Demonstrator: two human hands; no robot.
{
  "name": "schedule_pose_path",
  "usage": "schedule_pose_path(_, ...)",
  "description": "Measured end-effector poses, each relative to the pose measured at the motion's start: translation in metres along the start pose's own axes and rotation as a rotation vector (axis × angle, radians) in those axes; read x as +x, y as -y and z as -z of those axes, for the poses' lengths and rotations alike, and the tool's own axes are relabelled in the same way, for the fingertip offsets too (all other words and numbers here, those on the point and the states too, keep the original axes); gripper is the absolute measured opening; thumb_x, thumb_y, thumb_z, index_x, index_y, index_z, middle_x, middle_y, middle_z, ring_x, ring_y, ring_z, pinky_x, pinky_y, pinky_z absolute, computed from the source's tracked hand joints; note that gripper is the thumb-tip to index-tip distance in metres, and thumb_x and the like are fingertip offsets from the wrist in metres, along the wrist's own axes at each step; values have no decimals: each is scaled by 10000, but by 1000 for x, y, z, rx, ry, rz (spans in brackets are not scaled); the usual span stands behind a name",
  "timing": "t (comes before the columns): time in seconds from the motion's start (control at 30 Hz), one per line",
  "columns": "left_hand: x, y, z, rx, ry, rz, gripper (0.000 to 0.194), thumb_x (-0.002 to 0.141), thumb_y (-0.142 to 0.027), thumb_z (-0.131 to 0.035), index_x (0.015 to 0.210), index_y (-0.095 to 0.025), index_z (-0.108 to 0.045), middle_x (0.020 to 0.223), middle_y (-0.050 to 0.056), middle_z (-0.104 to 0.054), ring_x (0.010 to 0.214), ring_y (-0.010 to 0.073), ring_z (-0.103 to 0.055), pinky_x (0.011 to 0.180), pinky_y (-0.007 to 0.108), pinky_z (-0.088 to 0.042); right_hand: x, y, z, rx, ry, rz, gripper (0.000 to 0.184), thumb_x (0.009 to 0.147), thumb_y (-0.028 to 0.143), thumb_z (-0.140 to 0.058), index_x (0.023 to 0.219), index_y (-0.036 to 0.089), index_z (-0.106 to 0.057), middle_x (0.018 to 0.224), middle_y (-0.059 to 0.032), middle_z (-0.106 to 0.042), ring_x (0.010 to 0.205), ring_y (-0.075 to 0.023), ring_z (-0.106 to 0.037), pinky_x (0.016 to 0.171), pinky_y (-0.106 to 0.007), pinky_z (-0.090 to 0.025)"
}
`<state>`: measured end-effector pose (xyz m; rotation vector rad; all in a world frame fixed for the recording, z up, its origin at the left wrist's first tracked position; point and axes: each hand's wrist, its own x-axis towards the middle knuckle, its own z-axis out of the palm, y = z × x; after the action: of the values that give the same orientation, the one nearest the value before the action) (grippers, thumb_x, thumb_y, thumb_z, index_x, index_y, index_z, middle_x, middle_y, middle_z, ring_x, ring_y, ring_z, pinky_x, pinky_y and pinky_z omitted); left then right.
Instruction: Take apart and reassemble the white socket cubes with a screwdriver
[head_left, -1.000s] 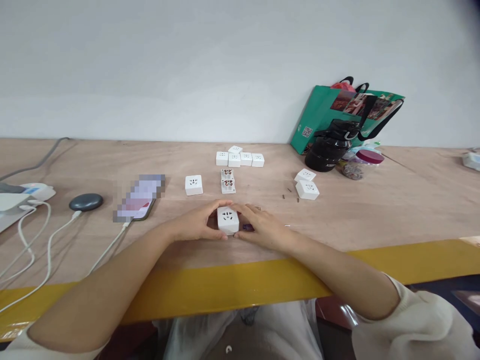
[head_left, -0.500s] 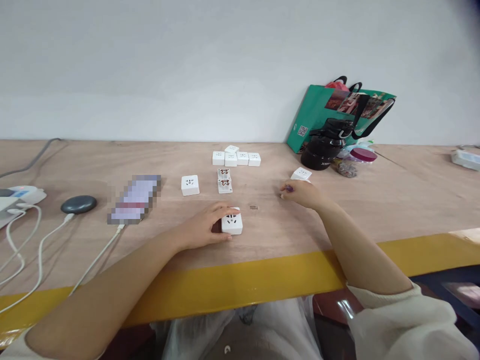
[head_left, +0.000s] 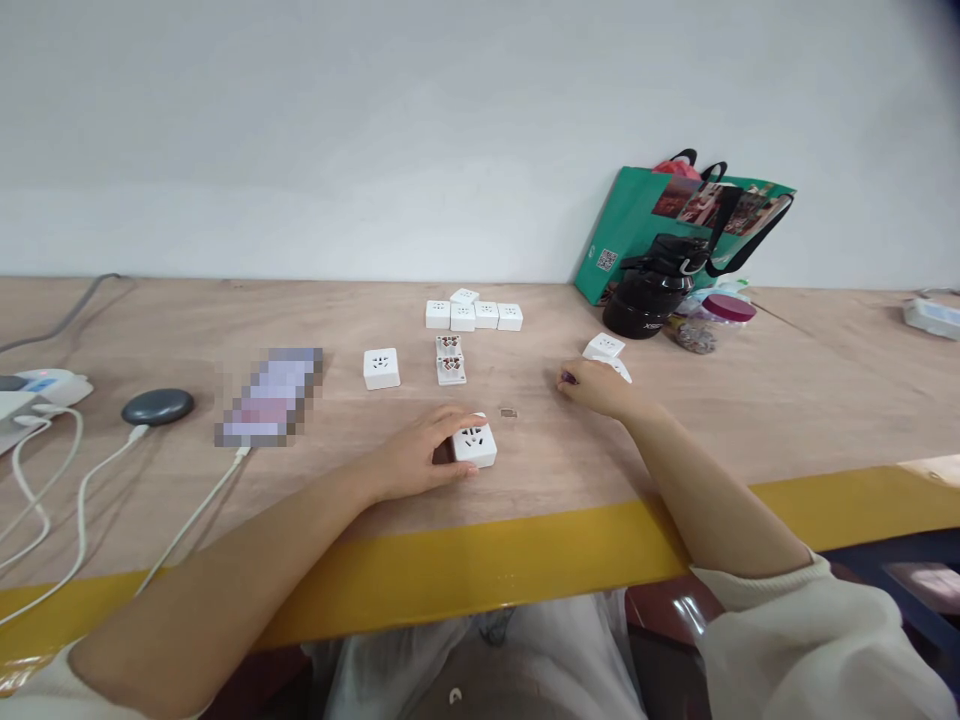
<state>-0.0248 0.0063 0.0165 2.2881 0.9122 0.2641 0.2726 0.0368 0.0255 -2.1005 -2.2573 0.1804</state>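
Left hand (head_left: 416,455): forearm lies low across the table edge, wrist angled inward. The fingers arch over the far side of a white socket block (head_left: 475,443) and the thumb presses its near side, so the hand is closed on the block, which sits flat on the table (head_left: 540,450), face up.

Right hand (head_left: 600,388): forearm rises from the yellow table edge (head_left: 480,550), and the hand rests on its side with fingers curled in and nearly closed. A small dark purple mark shows at the fingertips (head_left: 568,378); whether it is a held item cannot be told. Directly beyond the fingers lie two more white socket blocks (head_left: 604,347), the nearer partly covered by the hand; contact cannot be confirmed.

Left of the right fingers, a small brown piece (head_left: 508,412) lies on the table. Ahead of the left fingers stand an opened socket with exposed metal parts (head_left: 450,360), a lone block (head_left: 381,368) and a cluster of five blocks (head_left: 472,313).

Beyond the right fingers, a green paper bag (head_left: 637,215) leans on the wall, something red (head_left: 679,168) showing at its top, behind a black bottle (head_left: 649,300). A clear jar (head_left: 694,335) with a pink lid holds mixed small items.
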Motion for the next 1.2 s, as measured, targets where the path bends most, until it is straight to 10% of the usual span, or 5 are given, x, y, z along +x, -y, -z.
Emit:
schedule_pose_path(0.67,2,-1,0,-14,-1,-4,550,832,-426,-562,1343,-287,-412,1422,50,-382,1309,256,-365,1100,410,-286,4,-12,-3,122,-59,62,142,780,148,-472,751,181,-607,861,-82,-637,800,-208,-570,692,-308,-392)
schedule_pose_path(1.2,5,-3,-5,-98,-60,-3,591,787,-393,-635,1314,-249,-409,1359,59,-485,1227,277,-459,1019,428,-373,-48,94,-5,1022,66,389,85,778,268,-586,807,195,-616,835,-11,-659,745,-128,-572,718,-295,-452)
